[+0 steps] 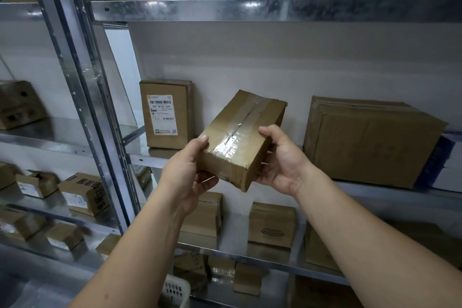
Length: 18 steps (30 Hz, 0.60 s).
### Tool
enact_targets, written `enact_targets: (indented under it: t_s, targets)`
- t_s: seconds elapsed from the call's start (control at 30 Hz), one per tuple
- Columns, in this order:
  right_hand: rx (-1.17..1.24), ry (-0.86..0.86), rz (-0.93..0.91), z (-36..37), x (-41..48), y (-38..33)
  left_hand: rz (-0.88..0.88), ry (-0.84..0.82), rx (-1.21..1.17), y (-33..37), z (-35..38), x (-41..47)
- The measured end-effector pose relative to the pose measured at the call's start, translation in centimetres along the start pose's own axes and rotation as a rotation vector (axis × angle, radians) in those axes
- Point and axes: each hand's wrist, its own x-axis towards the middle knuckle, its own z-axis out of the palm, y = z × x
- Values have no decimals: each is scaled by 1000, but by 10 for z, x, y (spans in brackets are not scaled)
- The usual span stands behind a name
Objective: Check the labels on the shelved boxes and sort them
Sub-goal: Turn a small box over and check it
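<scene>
Left hand (186,175): thumb laid over the near left corner of the box (257,145), fingers curled beneath it, gripping. Right hand (282,165): thumb hooked on the right upper edge, fingers wrapped under the right side, gripping. Box: flat oblong carton, brown cardboard, held in the air in front of the shelf (150,159), tilted with the near end lower. The top seam is closed by a wide strip of clear glossy tape (235,136) that runs lengthwise and folds over the near end. Its edges are crumpled and its near corners dented. Basket (175,291): white, perforated, low between the forearms. Labelled box (181,117): stands upright on the shelf, left of the held box, and carries a white label (163,114) with barcodes and the print "507-N705 A34". Large box (370,142): on the same shelf to the right, brown, creased, lying broad side forward. Lower boxes (272,224): small brown cartons on the tier beneath.
</scene>
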Motion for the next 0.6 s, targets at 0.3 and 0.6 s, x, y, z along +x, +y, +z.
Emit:
enact_targets:
  t_s: [0.3, 0.6]
  targets:
    - [-55, -10, -47, 0, -5, -1, 5, -2, -68, -2, 1, -10]
    - [-38, -43, -165, -4, 7, 2, 37, 15, 12, -10, -9, 1]
